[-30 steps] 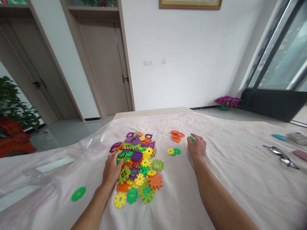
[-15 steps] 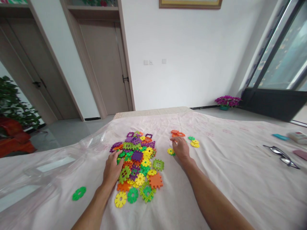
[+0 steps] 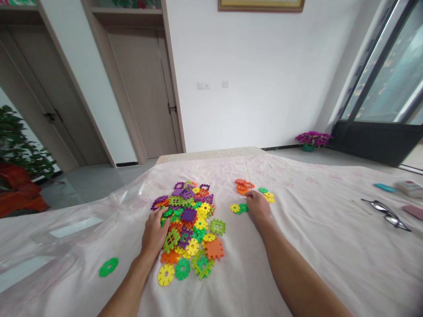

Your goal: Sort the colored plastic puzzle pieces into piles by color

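Observation:
A heap of plastic interlocking pieces in purple, orange, yellow and green lies on the cloth in front of me; some are square, others are notched discs. My left hand rests against the heap's left side, fingers spread and thumb apart, holding nothing I can see. To the right of the heap, the curled fingers of my right hand pinch the near edge of an orange interlocking piece, which lies with other orange pieces. Beside this hand are a yellow notched disc, green discs and more yellow discs.
A single green disc lies left of my left arm. Clear plastic packaging spreads across the left side. Eyeglasses, a blue item and a white box are at the right. The cloth has folds.
My right hand has shifted slightly right and toward me, uncovering an orange piece and green discs. My left hand has stayed in place at the heap.

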`<state>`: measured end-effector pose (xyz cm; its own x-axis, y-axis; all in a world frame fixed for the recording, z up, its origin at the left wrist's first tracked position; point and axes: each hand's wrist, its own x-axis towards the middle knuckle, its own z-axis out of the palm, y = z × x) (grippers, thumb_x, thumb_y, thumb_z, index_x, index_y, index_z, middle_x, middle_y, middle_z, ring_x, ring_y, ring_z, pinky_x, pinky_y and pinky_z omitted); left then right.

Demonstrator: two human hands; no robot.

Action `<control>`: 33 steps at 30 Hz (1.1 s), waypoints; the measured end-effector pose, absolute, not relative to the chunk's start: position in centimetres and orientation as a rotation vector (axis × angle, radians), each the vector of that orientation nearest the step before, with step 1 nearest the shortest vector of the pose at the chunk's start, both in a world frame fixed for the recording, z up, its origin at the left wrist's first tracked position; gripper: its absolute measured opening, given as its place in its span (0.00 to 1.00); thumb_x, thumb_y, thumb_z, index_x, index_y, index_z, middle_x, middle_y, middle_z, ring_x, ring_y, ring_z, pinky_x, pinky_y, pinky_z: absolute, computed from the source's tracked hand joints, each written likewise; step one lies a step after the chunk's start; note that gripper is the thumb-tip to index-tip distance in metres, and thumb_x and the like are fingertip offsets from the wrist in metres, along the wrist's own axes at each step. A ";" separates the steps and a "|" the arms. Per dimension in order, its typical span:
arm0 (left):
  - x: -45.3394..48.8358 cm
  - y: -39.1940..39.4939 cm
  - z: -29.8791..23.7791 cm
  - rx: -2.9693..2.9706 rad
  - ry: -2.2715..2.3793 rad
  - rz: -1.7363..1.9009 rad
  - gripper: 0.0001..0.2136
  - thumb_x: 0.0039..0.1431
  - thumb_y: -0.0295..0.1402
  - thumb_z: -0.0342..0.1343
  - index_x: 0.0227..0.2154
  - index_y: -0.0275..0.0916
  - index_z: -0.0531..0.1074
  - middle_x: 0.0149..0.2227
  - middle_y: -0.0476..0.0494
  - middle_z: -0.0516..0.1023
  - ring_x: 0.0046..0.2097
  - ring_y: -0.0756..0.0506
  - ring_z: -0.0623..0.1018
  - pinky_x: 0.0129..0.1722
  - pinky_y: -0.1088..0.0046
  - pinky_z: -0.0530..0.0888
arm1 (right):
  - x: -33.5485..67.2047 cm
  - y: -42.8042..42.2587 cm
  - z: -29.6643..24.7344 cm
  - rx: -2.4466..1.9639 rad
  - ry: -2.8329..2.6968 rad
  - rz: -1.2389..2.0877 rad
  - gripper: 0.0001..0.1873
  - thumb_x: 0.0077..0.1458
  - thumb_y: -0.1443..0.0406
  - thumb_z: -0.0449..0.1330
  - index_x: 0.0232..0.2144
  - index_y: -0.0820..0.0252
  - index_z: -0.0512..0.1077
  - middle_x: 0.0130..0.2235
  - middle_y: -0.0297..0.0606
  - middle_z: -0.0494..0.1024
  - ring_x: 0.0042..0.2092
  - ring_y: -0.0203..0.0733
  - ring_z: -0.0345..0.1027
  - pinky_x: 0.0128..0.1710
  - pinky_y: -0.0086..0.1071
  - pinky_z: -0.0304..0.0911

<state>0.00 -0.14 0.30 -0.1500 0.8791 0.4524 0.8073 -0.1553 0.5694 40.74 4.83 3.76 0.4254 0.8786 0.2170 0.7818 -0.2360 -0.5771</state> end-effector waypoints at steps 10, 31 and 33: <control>-0.1 -0.1 0.2 1.983 1.975 1.197 0.21 0.61 0.37 0.49 0.55 0.39 0.71 0.57 0.37 0.70 0.61 0.38 0.68 0.64 0.55 0.63 | 39.7 5.9 2.3 -1.641 -1.525 0.139 0.16 0.51 0.70 0.53 0.35 0.56 0.79 0.40 0.38 0.82 0.43 0.44 0.75 0.44 0.33 0.65; 0.0 -0.2 0.3 1.950 1.988 1.196 0.20 0.61 0.38 0.49 0.54 0.41 0.71 0.57 0.38 0.70 0.61 0.39 0.69 0.65 0.57 0.63 | 35.1 4.2 3.3 -1.304 -2.019 0.324 0.16 0.46 0.74 0.54 0.33 0.58 0.80 0.36 0.37 0.83 0.37 0.41 0.75 0.40 0.29 0.65; 0.1 -0.2 0.3 1.950 1.980 1.202 0.20 0.61 0.38 0.49 0.54 0.41 0.71 0.57 0.39 0.70 0.61 0.40 0.69 0.65 0.57 0.62 | 35.1 4.2 3.3 -1.320 -2.028 0.325 0.16 0.47 0.73 0.55 0.34 0.58 0.80 0.36 0.37 0.83 0.38 0.40 0.75 0.41 0.28 0.65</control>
